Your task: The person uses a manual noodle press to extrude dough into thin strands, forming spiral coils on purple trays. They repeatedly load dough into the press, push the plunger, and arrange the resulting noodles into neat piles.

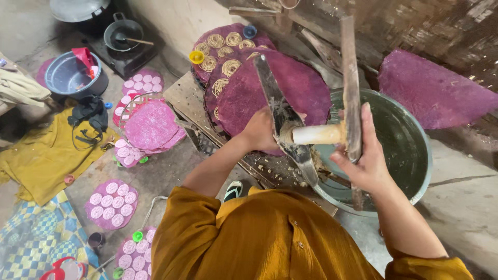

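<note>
My left hand (261,129) grips a flat, dough-crusted metal lever (270,88) that slants up and away from me. My right hand (363,158) wraps around an upright wooden bar (350,78). A pale cylinder (317,135) spans the gap between lever and bar, level with both hands. The whole press is held over the near rim of a large grey-green metal basin (410,150). Bits of dough lie on the wooden board (270,168) under the lever. My sleeves are ochre.
Round purple mats (290,88) carrying coiled noodle nests (228,52) lean behind the press, and another purple mat (430,91) lies at right. On the floor at left are purple trays of small pale discs (111,205), a grey bowl (70,78), a stove with a pot (123,33) and yellow cloth (41,155).
</note>
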